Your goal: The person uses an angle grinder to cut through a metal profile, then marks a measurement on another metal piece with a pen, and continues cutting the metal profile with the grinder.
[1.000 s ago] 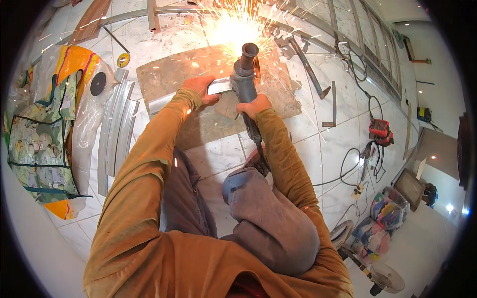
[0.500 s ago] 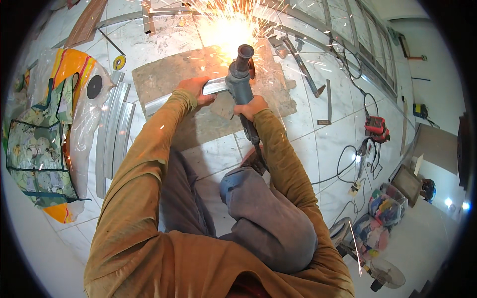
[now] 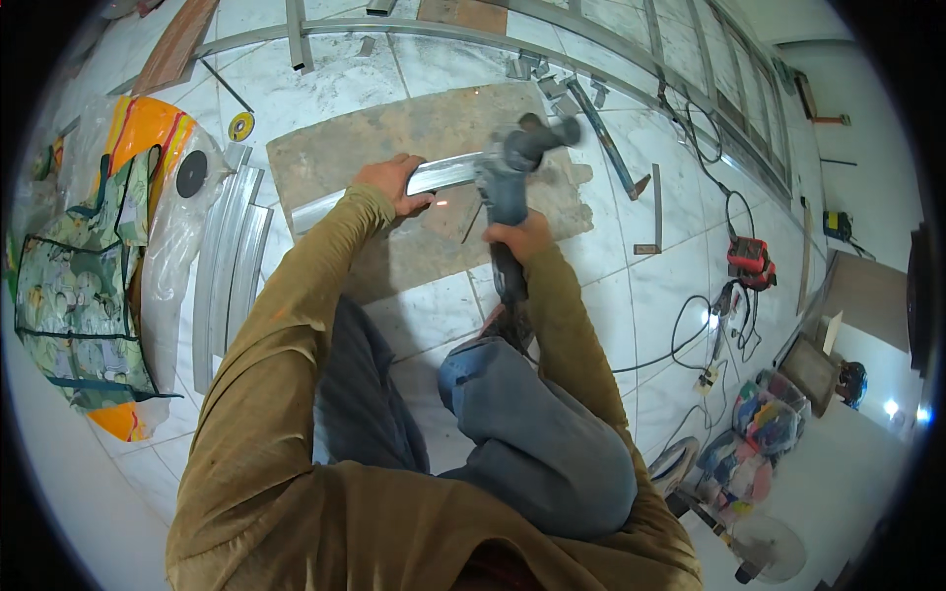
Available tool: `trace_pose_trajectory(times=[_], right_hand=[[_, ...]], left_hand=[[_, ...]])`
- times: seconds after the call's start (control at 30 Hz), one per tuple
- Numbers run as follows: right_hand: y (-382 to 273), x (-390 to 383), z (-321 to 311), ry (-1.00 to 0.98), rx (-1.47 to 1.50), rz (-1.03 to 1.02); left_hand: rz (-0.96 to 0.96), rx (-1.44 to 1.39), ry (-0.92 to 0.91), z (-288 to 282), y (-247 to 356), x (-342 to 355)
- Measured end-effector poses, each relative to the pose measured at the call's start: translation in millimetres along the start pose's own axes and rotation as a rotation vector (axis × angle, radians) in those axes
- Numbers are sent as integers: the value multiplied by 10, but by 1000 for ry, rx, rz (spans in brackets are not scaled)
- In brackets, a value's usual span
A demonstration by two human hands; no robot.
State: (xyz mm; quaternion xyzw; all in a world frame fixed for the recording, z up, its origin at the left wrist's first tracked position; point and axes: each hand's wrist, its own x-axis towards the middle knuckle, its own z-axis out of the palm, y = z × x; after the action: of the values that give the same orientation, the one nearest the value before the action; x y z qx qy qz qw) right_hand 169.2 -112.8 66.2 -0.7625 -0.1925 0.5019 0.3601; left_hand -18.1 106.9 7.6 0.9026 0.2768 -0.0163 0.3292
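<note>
My left hand [image 3: 394, 185] is closed around a silver metal profile [image 3: 445, 173], holding it over a worn brown board [image 3: 340, 133] on the floor. The profile's other end sticks out to the left of my wrist. My right hand [image 3: 522, 238] grips the body of a dark angle grinder [image 3: 506, 197]. The grinder's head and side handle are smeared by motion and lie by the profile's right end. Its disc cannot be made out, and no sparks fly. A thin dark strip [image 3: 471, 224] lies on the board between my hands.
Left are several loose metal profiles [image 3: 232, 266], a black disc [image 3: 192, 174] and a patterned bag [image 3: 84, 286]. A hammer [image 3: 606, 143] and an angled metal piece [image 3: 655, 212] lie right. Behind stands a metal frame [image 3: 424, 32]. A cable [image 3: 680, 340] runs near a red tool [image 3: 751, 261].
The bright sparks have stopped. My right hand has shifted the grinder slightly right and tilted its head rightward. My left hand still holds the profile in nearly the same place.
</note>
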Motion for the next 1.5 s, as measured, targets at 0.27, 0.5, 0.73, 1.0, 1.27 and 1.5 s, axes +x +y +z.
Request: trace_pose_trajectory(times=[0.27,0.5,0.73,1.0,1.27,1.5], right_hand=[[334,-335,-746,-208,509,-86],[357,-133,-542,-213,699,43],[322,-42,-500,-415,852,33],[453,-54,-459,-402,921,-8],[450,-129,-446,-389,883,13],[568,-249,-373,-380,791,48]], left_hand=[[150,146,179,226,-158,-187],[60,302,197,317,-89,-150],[55,372,252,386,-118,-190],[68,124,-22,91,-171,18],[-129,-298,-196,-100,-426,518],[133,100,-177,-53,-245,324]])
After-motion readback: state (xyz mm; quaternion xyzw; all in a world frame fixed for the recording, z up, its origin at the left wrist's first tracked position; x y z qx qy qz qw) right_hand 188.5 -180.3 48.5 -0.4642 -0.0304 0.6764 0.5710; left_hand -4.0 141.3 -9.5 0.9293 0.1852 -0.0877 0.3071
